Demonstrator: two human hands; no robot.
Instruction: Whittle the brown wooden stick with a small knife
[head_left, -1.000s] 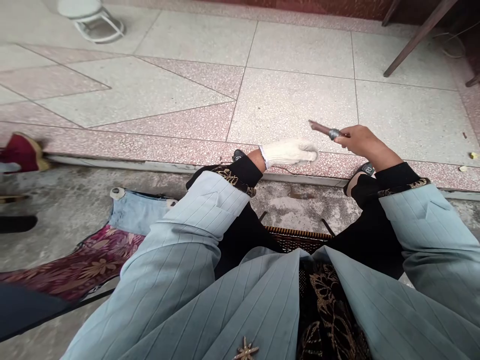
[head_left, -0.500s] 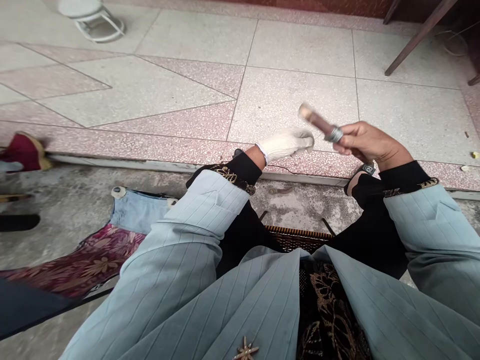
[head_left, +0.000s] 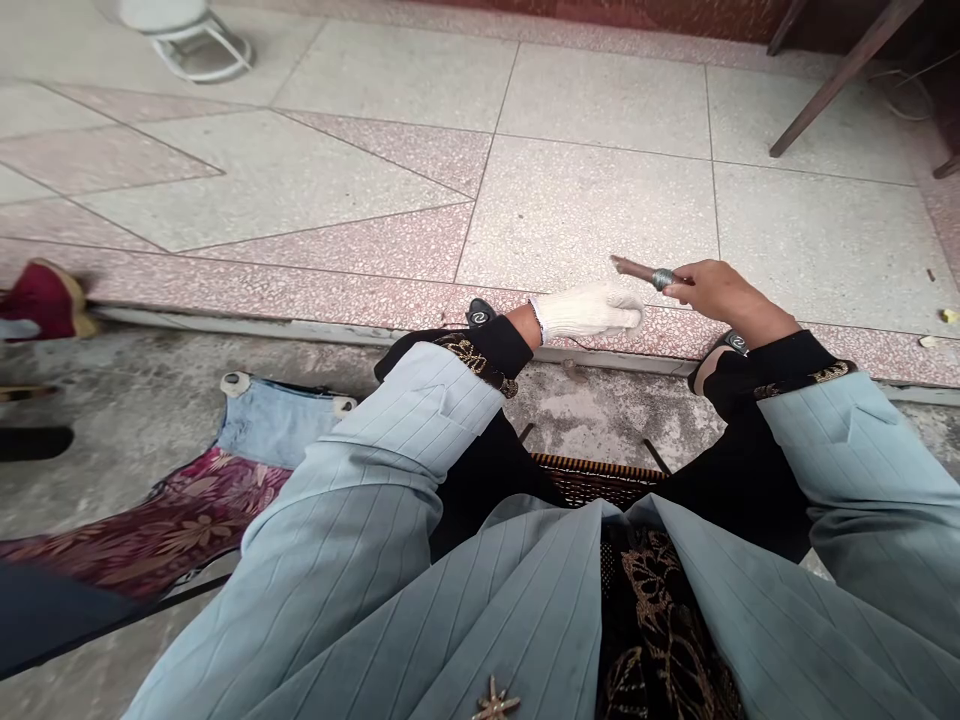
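A short brown wooden stick (head_left: 634,268) with a pale end is in my right hand (head_left: 721,292). That bare hand closes round the stick's right end, and the other end points left. Beside my fingers, grey-green wire or cord (head_left: 662,279) is wound tightly round the stick. My left hand (head_left: 589,309), in a white knitted glove, is just below and left of the stick, apart from it. Its fingers are curled together; whatever they pinch is hidden or too thin to make out.
The tiled step (head_left: 592,200) lies beyond my hands, above rough concrete (head_left: 577,415). On the left are a folding chair's patterned cloth seat (head_left: 202,510) and a red shoe (head_left: 45,300). A white stool (head_left: 199,45) stands far left, a wooden leg (head_left: 840,80) far right.
The stick in my right hand has dropped lower and swung closer to level, its pale end moving down. My gloved left hand has shifted slightly right and down.
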